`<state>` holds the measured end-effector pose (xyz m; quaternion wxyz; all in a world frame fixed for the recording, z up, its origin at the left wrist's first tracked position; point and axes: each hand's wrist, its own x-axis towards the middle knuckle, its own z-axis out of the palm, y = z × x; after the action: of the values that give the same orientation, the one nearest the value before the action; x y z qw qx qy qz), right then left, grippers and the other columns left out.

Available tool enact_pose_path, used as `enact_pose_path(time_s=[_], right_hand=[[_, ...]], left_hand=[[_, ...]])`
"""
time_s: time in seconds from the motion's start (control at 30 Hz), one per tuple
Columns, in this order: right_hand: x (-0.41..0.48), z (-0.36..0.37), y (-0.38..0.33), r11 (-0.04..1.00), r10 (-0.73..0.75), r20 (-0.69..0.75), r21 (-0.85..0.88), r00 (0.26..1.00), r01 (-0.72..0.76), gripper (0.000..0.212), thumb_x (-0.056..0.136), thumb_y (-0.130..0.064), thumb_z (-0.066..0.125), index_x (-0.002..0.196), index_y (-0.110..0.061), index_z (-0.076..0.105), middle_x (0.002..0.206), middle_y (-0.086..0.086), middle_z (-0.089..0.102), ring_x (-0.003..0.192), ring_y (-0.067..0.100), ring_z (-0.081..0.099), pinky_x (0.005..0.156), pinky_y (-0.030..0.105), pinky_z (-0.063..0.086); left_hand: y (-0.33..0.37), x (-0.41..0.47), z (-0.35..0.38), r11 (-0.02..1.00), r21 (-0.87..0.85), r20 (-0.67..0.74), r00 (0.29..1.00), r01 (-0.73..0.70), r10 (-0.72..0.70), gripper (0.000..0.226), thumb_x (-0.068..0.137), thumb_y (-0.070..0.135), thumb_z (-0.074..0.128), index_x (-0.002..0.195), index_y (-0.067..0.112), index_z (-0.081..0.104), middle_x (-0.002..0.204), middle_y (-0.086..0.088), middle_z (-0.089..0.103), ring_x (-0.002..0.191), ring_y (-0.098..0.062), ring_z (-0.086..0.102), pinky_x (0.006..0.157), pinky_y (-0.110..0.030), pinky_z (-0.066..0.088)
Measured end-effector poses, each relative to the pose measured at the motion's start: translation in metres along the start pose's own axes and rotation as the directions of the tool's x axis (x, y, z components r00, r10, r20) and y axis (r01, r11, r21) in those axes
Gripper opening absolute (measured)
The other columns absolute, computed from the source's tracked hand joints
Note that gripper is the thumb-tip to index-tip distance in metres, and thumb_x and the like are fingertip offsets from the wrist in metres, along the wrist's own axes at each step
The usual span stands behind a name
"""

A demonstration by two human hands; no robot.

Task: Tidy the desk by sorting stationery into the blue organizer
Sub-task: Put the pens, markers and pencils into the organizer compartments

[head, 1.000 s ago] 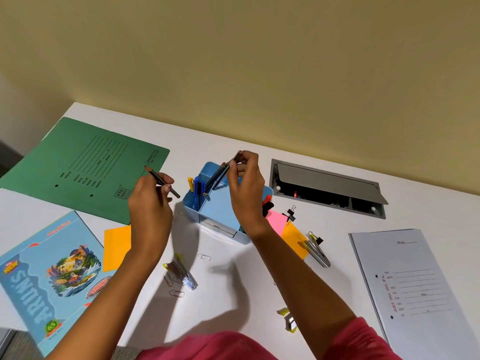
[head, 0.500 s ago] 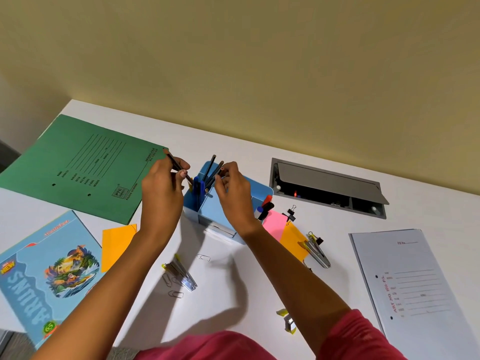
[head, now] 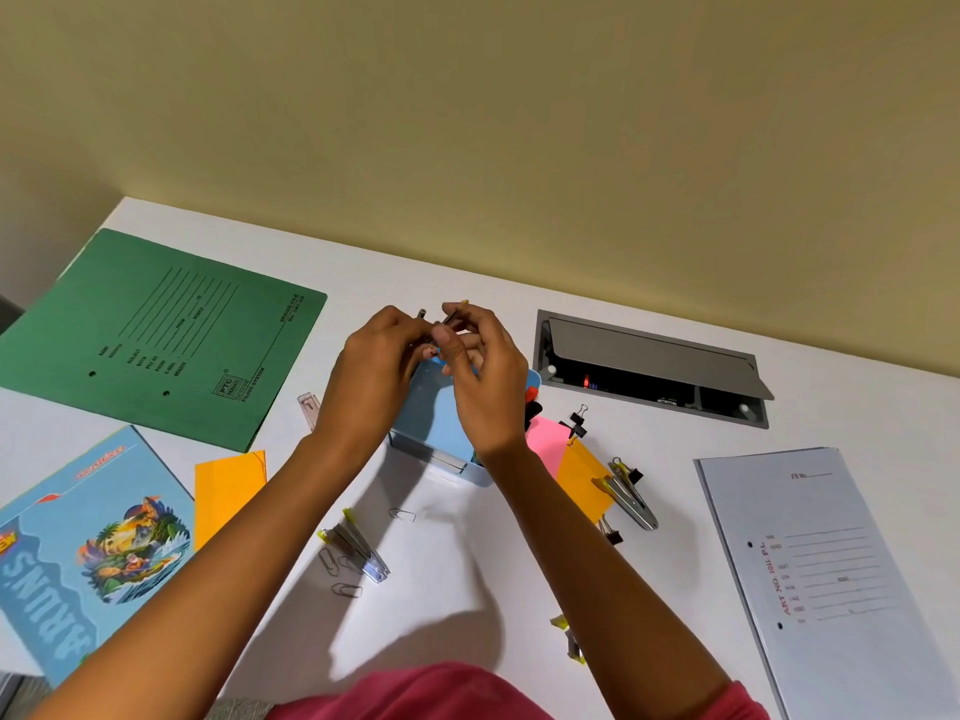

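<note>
The blue organizer [head: 434, 415] stands on the white desk [head: 457, 579] at mid-frame, mostly hidden behind my two hands. My left hand [head: 374, 379] is over its left compartment, fingers curled round a dark pencil [head: 421, 315] whose end pokes up above the fingers. My right hand [head: 485, 376] is over the middle of the organizer and pinches another thin dark pencil [head: 451, 318] near its top. Red and black marker caps [head: 532, 402] show at the organizer's right side.
A green folder [head: 156, 335] and a blue notebook [head: 88, 553] lie left, a grey file [head: 831, 574] right. Orange [head: 228, 491] and pink [head: 545, 441] sticky notes, staplers [head: 358, 550] [head: 631, 498], paper clips [head: 402, 514] and binder clips [head: 576, 423] lie around. A cable hatch [head: 649, 366] is open behind.
My left hand has moved right from beside the green folder to over the organizer, bringing its pencil along. My right hand stayed over the organizer. Both hands now meet above the pencil compartment.
</note>
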<state>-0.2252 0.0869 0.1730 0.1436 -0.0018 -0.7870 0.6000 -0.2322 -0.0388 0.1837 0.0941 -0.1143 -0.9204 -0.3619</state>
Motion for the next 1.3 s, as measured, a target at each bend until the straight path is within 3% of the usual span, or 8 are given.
enact_pose_path(time_s=[0.1, 0.2, 0.3, 0.47, 0.6, 0.77, 1.0, 1.3], right_hand=[[0.002, -0.003, -0.006, 0.997, -0.055, -0.018, -0.051, 0.998, 0.054, 0.015, 0.093, -0.021, 0.058, 0.095, -0.006, 0.063, 0.089, 0.006, 0.062, 0.076, 0.012, 0.062, 0.066, 0.027, 0.054], [0.005, -0.004, -0.010, 0.994, -0.104, -0.078, -0.053, 0.992, 0.100, 0.014, 0.095, -0.021, 0.055, 0.093, -0.008, 0.060, 0.087, 0.007, 0.060, 0.074, 0.019, 0.064, 0.065, 0.039, 0.055], [0.008, -0.004, -0.008, 0.991, -0.116, -0.179, -0.082, 0.977, 0.103, 0.013, 0.097, -0.019, 0.053, 0.094, -0.008, 0.059, 0.089, 0.006, 0.060, 0.076, 0.019, 0.064, 0.065, 0.043, 0.054], [0.006, 0.006, 0.003, 0.986, -0.113, -0.111, -0.135, 0.987, 0.097, 0.015, 0.097, -0.020, 0.051, 0.096, -0.007, 0.058, 0.092, 0.005, 0.057, 0.079, 0.023, 0.062, 0.069, 0.043, 0.052], [0.003, 0.016, 0.014, 0.981, -0.081, -0.007, -0.177, 0.997, 0.079, 0.010, 0.096, -0.015, 0.053, 0.096, -0.006, 0.057, 0.091, 0.005, 0.058, 0.078, 0.022, 0.061, 0.070, 0.039, 0.051], [0.003, 0.021, 0.026, 0.967, -0.054, 0.071, -0.245, 0.996, 0.070, 0.007, 0.094, -0.009, 0.055, 0.100, -0.006, 0.056, 0.094, 0.005, 0.056, 0.077, 0.019, 0.060, 0.069, 0.030, 0.051], [0.005, 0.022, 0.026, 0.961, -0.046, 0.086, -0.269, 0.995, 0.068, 0.011, 0.092, -0.006, 0.058, 0.103, -0.006, 0.059, 0.100, 0.006, 0.054, 0.078, 0.013, 0.057, 0.065, 0.007, 0.043], [-0.008, 0.020, 0.019, 0.961, -0.130, 0.013, -0.245, 0.991, 0.129, 0.013, 0.094, -0.013, 0.056, 0.102, -0.004, 0.060, 0.098, 0.007, 0.057, 0.080, 0.014, 0.059, 0.069, 0.017, 0.047]], left_hand=[[0.002, -0.001, -0.002, 0.999, -0.043, -0.027, 1.000, 0.005, -0.006, 0.012, 0.088, 0.013, 0.064, 0.098, 0.015, 0.071, 0.088, -0.003, 0.065, 0.073, -0.016, 0.056, 0.066, -0.027, 0.046], [-0.004, 0.000, -0.009, 0.975, -0.187, -0.131, 0.981, 0.115, -0.141, 0.018, 0.092, 0.014, 0.057, 0.103, 0.016, 0.072, 0.091, 0.005, 0.069, 0.077, -0.009, 0.061, 0.071, -0.015, 0.046], [-0.023, 0.001, -0.010, 0.965, -0.178, -0.175, 0.958, 0.194, -0.225, 0.024, 0.096, 0.008, 0.049, 0.107, 0.015, 0.069, 0.096, 0.000, 0.070, 0.084, -0.012, 0.063, 0.074, -0.018, 0.046], [-0.058, -0.002, 0.013, 0.986, 0.000, 0.045, 0.986, 0.164, -0.164, 0.033, 0.092, -0.004, 0.048, 0.115, 0.013, 0.064, 0.116, -0.009, 0.063, 0.102, -0.023, 0.059, 0.083, -0.024, 0.042], [-0.066, -0.007, 0.028, 0.996, 0.066, 0.177, 0.982, 0.060, -0.071, 0.033, 0.085, -0.007, 0.055, 0.112, 0.008, 0.064, 0.115, -0.010, 0.063, 0.103, -0.029, 0.059, 0.086, -0.027, 0.042], [-0.065, -0.020, 0.027, 0.994, 0.063, 0.116, 0.988, 0.091, -0.097, 0.015, 0.081, 0.001, 0.068, 0.093, 0.009, 0.067, 0.094, -0.008, 0.064, 0.080, -0.024, 0.059, 0.068, -0.021, 0.036], [-0.063, -0.058, 0.019, 0.998, -0.014, 0.077, 0.995, 0.067, -0.066, 0.017, 0.080, 0.004, 0.070, 0.093, 0.011, 0.062, 0.094, -0.001, 0.060, 0.078, -0.010, 0.051, 0.070, -0.010, 0.034], [-0.056, -0.073, 0.024, 0.995, -0.057, 0.045, 0.995, 0.086, -0.084, 0.019, 0.084, 0.008, 0.067, 0.100, 0.016, 0.059, 0.102, 0.001, 0.058, 0.088, -0.007, 0.052, 0.075, -0.007, 0.034]])
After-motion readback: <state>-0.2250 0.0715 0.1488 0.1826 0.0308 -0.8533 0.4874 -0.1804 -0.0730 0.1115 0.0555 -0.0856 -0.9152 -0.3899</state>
